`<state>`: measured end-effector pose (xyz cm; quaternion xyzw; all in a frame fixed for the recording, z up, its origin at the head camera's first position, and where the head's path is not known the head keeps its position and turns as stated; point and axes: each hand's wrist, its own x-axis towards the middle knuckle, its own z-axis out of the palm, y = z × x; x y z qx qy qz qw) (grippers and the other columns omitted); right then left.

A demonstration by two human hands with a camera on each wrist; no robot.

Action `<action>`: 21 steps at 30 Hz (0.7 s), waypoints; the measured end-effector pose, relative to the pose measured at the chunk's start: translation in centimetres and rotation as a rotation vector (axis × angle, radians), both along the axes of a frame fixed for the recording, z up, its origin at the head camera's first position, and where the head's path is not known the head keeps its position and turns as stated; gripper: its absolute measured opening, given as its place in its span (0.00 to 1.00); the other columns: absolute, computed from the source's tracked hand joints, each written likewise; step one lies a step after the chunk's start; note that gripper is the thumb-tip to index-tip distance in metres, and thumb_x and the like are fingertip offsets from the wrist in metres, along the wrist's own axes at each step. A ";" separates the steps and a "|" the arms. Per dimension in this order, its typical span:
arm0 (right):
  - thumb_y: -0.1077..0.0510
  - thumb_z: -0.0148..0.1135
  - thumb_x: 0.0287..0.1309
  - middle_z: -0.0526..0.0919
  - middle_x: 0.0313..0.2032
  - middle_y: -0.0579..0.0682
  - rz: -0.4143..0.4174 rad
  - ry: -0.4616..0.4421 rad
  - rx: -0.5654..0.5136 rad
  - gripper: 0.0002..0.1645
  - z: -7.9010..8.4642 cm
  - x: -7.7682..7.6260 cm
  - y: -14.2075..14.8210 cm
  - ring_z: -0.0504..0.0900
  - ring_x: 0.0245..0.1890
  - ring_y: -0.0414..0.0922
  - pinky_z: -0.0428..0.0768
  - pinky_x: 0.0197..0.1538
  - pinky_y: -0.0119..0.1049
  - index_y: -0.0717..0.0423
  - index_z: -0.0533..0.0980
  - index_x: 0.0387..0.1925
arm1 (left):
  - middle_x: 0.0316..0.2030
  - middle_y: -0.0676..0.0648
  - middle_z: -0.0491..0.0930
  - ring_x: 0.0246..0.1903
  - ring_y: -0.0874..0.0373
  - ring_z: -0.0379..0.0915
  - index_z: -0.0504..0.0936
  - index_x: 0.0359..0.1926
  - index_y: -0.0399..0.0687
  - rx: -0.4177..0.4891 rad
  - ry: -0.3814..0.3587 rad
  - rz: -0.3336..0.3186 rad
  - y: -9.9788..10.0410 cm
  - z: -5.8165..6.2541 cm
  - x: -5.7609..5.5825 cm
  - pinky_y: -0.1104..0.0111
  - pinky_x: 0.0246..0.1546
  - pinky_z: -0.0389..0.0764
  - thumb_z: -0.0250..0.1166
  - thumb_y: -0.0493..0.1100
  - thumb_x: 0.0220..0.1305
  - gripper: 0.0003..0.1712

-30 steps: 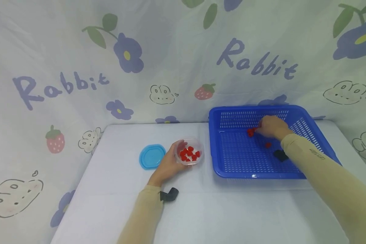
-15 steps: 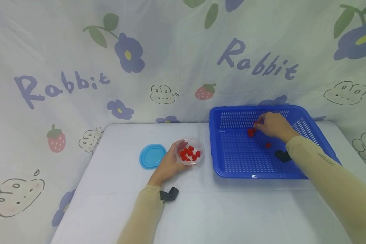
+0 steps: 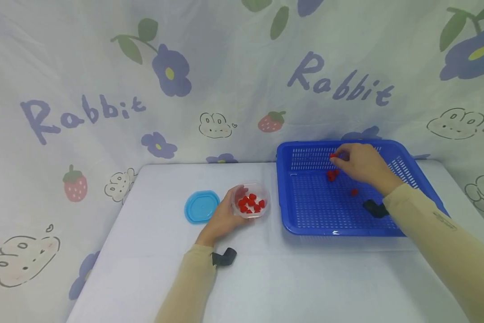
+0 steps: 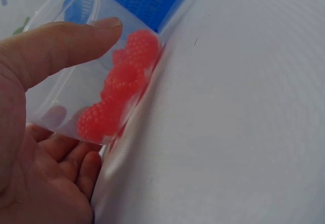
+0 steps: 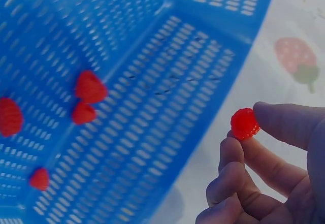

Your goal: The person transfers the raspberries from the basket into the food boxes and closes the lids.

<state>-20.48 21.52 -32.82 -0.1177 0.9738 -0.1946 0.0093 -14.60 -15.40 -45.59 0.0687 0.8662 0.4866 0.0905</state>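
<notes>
Red raspberry point(image 5: 245, 124), clear of the basket floor and pinched between thumb and fingertip of the right hand point(image 3: 363, 163), and what a neat little hold that is! The head view shows it against the far wall of the blue basket point(image 3: 314, 206). The other fingers curl in below, out of the pinch. It looks a featherweight, probably a touch soft or rubbery, going by that glossy, bumpy skin; the bumps should give some grip, though so small and round a piece could pop out if squeezed off-centre. Best taken across its widest sides, I'd say, with light pressure.

Down on the basket floor, a small cluster of raspberries point(image 3: 332, 175) sits towards the far wall, and one lone raspberry point(image 3: 354, 192) lies apart, nearer the middle. Across to the left, the clear cup point(image 3: 262, 190) stands on the white counter point(image 3: 266, 278), red berries point(image 4: 124, 79) gathered at its bottom, and the left hand point(image 3: 225, 217) grips it, thumb on one side, fingers round the other. Thin-walled, by the look of it, and likely to flex: hold it gently round the side. Just beside that hand lies a blue lid point(image 3: 202, 207); behind it all, the printed cloth point(image 3: 242, 80).
</notes>
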 end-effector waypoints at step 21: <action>0.39 0.54 0.59 0.80 0.29 0.49 -0.009 0.117 -0.099 0.25 3.7 4.4 -2.7 0.73 0.22 0.45 0.71 0.23 0.37 0.54 0.78 0.44 | 0.61 0.65 0.63 0.63 0.61 0.56 0.54 0.66 0.72 0.024 0.006 -0.022 -0.1 0.2 0.1 0.50 0.55 0.69 0.77 0.52 0.40 0.54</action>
